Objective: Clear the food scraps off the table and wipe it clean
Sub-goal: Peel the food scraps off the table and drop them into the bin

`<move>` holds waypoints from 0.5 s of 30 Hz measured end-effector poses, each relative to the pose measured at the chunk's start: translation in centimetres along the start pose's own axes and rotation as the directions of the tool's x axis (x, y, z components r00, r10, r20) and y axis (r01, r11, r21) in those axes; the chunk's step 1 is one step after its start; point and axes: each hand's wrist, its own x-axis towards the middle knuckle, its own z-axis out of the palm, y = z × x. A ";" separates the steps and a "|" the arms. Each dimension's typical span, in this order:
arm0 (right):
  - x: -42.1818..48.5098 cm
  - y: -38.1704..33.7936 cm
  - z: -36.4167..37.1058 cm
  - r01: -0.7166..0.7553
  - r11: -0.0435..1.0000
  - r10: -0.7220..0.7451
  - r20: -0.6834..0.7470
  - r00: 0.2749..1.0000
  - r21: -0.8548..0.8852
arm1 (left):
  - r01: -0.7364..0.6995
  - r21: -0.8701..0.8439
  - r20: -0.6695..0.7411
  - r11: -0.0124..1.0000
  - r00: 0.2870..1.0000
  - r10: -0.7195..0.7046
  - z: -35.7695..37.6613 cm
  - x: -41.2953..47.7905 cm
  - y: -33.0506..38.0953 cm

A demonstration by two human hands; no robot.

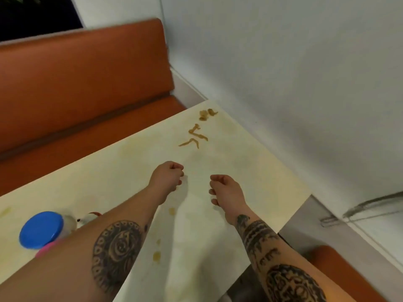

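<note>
Head view: nearest us, our two tattooed forearms reach out over the bench point(250, 160), a smooth, pale cream top mottled with faint yellowish smears. Small amber stains point(157, 256) dot the surface between our arms. At the near left stands a jar point(65, 224) with a round, glossy blue lid point(41, 229); what is in it we cannot tell, and something pink point(46, 249) shows just beside it, partly hidden by our arm.

Further out, our left hand point(168, 177) is curled into a tight fist low over the bench, and we cannot tell whether it holds anything. Our right hand point(226, 190), near it, has its fingers loosely curled with nothing in them that we can see.

Beyond both hands, toward the far right corner of the bench, lie the scraps point(194, 138): thin, tan-brown, bent strips like noodles, with a few lumpy, paler bits point(207, 114) just past them at the edge.

Behind the bench runs an orange padded seat point(87, 83), smooth like leatherette, against a plain white wall point(283, 62).
</note>
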 end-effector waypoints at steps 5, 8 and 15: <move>10.1 -3.6 1.0 0.032 0.994 -0.024 0.077 0.997 -0.105 | -0.016 0.077 -0.150 0.997 0.988 0.027 1.7 7.1 2.2; 15.7 -5.2 1.5 0.118 0.964 -0.094 0.111 0.989 -0.238 | -0.034 0.203 -0.215 0.979 0.973 0.078 3.0 10.5 3.4; 25.9 -6.8 3.0 0.410 0.622 -0.367 0.215 0.905 -0.667 | 0.015 0.360 -0.243 0.933 0.967 0.078 5.0 16.9 4.2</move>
